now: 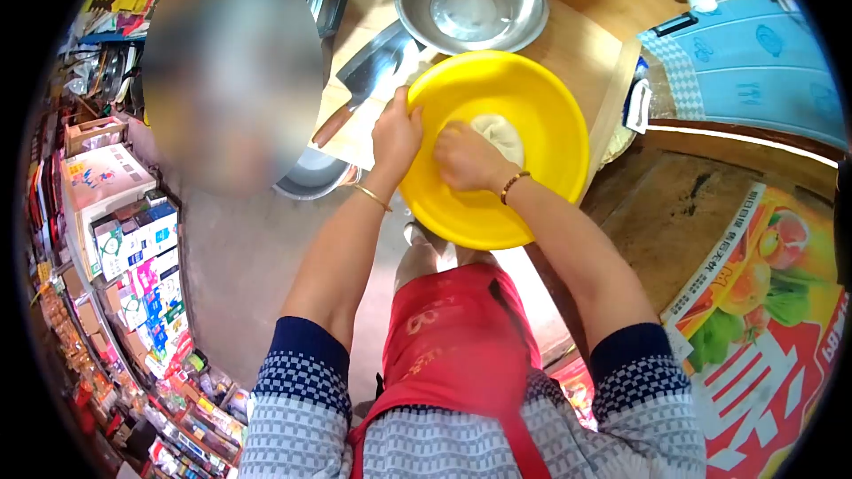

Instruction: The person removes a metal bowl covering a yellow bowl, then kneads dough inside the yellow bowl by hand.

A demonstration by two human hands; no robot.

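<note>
Resting against a pale lump of dough (499,135), the right hand (468,157) is curled into a fist, knuckles rounded and fingers folded under; I cannot tell whether any dough is pinched inside it. The dough lies inside a wide yellow basin (561,120), just beyond the fist and partly hidden by it. The left hand (397,139) clasps the basin's rim on its left side, fingers bent round the edge, apart from the dough. A beaded bracelet (512,187) circles the right wrist, a thin gold-coloured bangle (373,198) the left.

Past the basin's far side, a shiny steel bowl (513,2) stands on the light wooden table (581,44). To the left of that bowl lies a broad-bladed cleaver (374,64), its wooden handle pointing down toward a metal pot (306,184) — this one set lower, near the left forearm and partly covered.

The person wears a red apron (453,346) over a patterned top with dark-banded sleeves. Packed shelves (146,279) of boxes and packets curve along the left edge; on the right, a printed panel (763,328) shows fruit and vegetables — below a blue patterned covering (754,53).
</note>
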